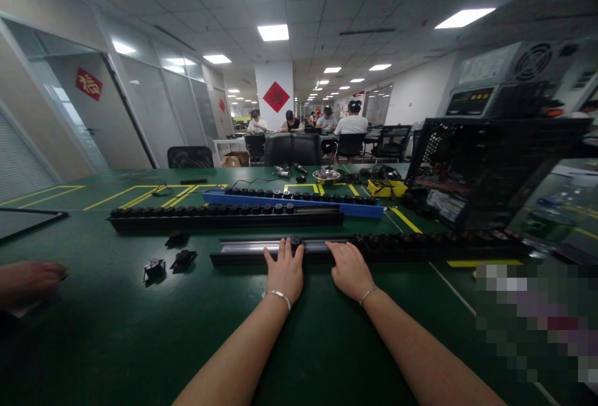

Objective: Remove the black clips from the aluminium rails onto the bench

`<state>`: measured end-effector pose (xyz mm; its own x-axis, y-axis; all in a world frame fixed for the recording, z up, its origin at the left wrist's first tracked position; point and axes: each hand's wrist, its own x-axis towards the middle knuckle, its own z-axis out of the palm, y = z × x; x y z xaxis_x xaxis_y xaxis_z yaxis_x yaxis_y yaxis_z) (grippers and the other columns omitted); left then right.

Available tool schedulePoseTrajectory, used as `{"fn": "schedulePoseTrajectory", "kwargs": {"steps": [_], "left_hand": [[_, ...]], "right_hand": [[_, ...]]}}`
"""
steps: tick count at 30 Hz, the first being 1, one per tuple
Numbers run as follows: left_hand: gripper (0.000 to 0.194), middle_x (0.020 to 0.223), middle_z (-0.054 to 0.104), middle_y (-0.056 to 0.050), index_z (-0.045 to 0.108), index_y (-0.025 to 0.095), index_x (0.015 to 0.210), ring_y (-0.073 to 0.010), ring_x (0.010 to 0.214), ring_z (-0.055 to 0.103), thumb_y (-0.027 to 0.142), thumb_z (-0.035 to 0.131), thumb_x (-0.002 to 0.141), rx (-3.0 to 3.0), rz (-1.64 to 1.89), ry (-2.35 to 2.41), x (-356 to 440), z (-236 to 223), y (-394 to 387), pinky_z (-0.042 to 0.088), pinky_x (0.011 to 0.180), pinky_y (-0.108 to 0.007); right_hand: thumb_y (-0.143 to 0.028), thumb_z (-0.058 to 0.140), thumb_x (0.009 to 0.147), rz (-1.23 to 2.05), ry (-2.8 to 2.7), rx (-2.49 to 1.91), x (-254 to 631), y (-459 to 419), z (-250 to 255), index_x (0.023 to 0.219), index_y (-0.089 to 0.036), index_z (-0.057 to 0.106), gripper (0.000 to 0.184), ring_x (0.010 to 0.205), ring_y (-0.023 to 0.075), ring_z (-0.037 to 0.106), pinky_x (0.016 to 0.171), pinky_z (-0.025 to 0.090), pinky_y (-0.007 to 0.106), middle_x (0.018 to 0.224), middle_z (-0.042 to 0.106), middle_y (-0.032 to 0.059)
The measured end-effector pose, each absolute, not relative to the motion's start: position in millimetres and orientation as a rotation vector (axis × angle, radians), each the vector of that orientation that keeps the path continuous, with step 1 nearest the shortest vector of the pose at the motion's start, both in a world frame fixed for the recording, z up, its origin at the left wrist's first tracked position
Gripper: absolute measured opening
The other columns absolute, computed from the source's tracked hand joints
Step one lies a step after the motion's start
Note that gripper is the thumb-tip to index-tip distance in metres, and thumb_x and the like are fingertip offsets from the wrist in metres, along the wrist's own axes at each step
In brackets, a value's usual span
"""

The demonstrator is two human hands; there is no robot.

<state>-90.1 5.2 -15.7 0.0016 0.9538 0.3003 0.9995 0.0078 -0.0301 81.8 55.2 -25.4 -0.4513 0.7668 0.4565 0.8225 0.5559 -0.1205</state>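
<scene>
My left hand (284,275) lies with fingers spread over a long black rail (247,258) that has a bare silvery channel. Its fingertips touch the rail beside a small black round-topped module (296,241) seated in the channel; whether they grip the module is not visible. To the right, my right hand (351,271) rests on the same rail, index finger stretched onto the channel and nothing seen in its grasp. A row of similar black modules (397,242) fills the rail's right part. Three loose modules, one of them a square-based module (154,269), lie left of the rail on the green table (205,337).
Behind lie another black rail (224,221) and a blue rail (364,209), both with modules. A metal bowl (326,175), a yellow tray (387,188) and an open computer case (467,175) stand farther back. Another person's hand (32,281) is at left.
</scene>
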Motion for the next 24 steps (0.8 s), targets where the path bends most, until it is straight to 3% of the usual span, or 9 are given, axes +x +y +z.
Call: {"fn": "schedulePoseTrajectory", "kwargs": {"steps": [3,8,20,24], "left_hand": [[0.050,0.144,0.035,-0.017,0.040,0.027,0.135,-0.0322,0.136,0.024,0.024,0.037,0.085,-1.993,-0.304,-2.064,-90.0,-17.4,3.8,0.016,0.102,-0.067],[0.058,0.145,0.036,-0.013,0.034,0.040,0.136,-0.0357,0.134,0.026,0.028,0.046,0.081,-1.988,-0.309,-2.084,-89.4,-14.3,3.5,0.017,0.099,-0.068],[0.054,0.144,0.037,-0.013,0.042,0.035,0.133,-0.0356,0.133,0.028,0.032,0.049,0.080,-1.868,-0.322,-2.194,-101.1,-11.8,1.1,0.015,0.101,-0.068],[0.048,0.144,0.037,-0.013,0.043,0.034,0.132,-0.0351,0.134,0.026,0.045,0.041,0.084,-1.837,-0.327,-2.273,-104.7,-8.3,0.6,0.014,0.100,-0.069]], "right_hand": [[-0.008,0.041,0.068,-0.173,-2.333,-1.278,81.6,55.3,-25.9,0.125,-0.012,0.051,0.057,0.114,0.0185,0.048,0.108,0.022,0.036,0.120,0.059,0.0094],[-0.009,0.042,0.068,-0.188,-2.338,-1.283,81.3,55.2,-26.2,0.124,-0.012,0.052,0.057,0.113,0.0188,0.048,0.108,0.022,0.036,0.119,0.059,0.0096],[-0.008,0.041,0.070,-0.191,-2.352,-1.279,82.0,54.4,-24.5,0.125,-0.012,0.052,0.056,0.113,0.0188,0.048,0.108,0.022,0.036,0.118,0.059,0.0095],[-0.008,0.041,0.070,-0.173,-2.353,-1.282,82.4,54.4,-24.0,0.124,-0.013,0.052,0.056,0.113,0.0189,0.048,0.108,0.022,0.037,0.119,0.059,0.0092]]}}
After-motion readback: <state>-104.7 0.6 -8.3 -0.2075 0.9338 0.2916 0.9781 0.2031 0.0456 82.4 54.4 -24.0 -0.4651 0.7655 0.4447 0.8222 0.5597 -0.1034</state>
